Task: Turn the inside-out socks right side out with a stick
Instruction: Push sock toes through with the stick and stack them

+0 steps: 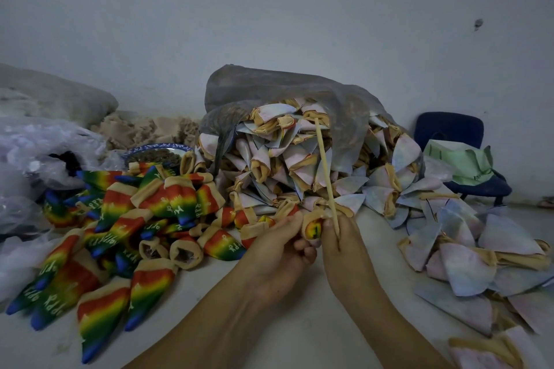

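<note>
Both hands meet at the table's middle around one sock (pixel 312 226), bunched up, its tan cuff rolled back and rainbow colour showing in the opening. My left hand (pixel 277 252) grips the sock from the left. My right hand (pixel 344 249) holds a thin pale wooden stick (pixel 325 171) that slants up and away toward the pile, and its fingers also touch the sock. A big heap of pale inside-out socks (pixel 299 159) spills from a grey plastic bag (pixel 269 90) behind. Rainbow socks turned right side out (pixel 120 234) lie spread at the left.
More pale socks (pixel 479 255) cover the table at the right. A blue chair (pixel 461 159) with green cloth stands at the far right. Clear plastic bags (pixel 36 159) and a patterned bowl (pixel 156 151) sit at the left, by the wall.
</note>
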The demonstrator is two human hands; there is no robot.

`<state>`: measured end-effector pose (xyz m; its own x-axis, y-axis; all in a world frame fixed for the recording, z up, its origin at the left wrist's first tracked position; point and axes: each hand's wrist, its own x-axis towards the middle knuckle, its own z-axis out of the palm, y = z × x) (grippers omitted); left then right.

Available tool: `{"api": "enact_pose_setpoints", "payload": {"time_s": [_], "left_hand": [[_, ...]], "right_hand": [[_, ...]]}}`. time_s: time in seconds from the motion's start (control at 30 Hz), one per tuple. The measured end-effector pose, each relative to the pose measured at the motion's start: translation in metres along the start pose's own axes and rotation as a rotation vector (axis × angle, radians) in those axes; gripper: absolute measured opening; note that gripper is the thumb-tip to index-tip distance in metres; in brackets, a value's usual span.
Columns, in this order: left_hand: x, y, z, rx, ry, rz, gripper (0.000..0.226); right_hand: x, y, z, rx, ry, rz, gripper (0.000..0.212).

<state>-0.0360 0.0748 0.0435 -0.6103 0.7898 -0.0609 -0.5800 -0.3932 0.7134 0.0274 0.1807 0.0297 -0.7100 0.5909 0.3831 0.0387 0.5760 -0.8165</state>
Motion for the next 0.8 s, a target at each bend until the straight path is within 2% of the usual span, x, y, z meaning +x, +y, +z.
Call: {"api": "enact_pose_setpoints", "payload": {"time_s": [0.1,0.2,0.27,0.37,0.5,0.57,0.67,0.7,0.8], "left_hand": [[0.002,-0.001,-0.001,0.117,-0.002,0.029,0.017],[0.006,-0.004,-0.006,0.304,0.105,0.088,0.023],[0.007,-0.004,-0.009,0.323,0.158,0.098,0.013],[0.008,-0.003,-0.009,0.299,0.183,0.066,0.017],[0.007,-0.006,-0.002,0.28,0.174,0.054,0.023],[0.007,-0.008,0.0,0.269,0.196,0.07,0.024],[0.007,-0.008,-0.001,0.259,0.228,0.131,0.022],[0.006,-0.007,-0.001,0.256,0.226,0.159,0.023],[0.004,-0.005,-0.002,0.248,0.216,0.23,0.023]], "right_hand": [[-0.002,-0.002,-0.001,0.158,-0.063,0.119,0.018],[-0.005,-0.001,-0.004,0.427,-0.098,0.256,0.018],[-0.006,0.0,-0.006,0.617,-0.112,0.315,0.018],[-0.006,-0.004,-0.006,0.867,-0.147,0.341,0.019],[-0.003,-0.004,-0.008,1.012,-0.182,0.406,0.024],[-0.003,-0.005,-0.008,0.924,-0.156,0.376,0.027],[-0.008,-0.005,-0.005,0.278,-0.046,0.112,0.017],[-0.01,-0.006,-0.003,0.139,-0.014,0.011,0.015],[-0.012,-0.004,0.001,0.016,0.011,-0.089,0.02]]}}
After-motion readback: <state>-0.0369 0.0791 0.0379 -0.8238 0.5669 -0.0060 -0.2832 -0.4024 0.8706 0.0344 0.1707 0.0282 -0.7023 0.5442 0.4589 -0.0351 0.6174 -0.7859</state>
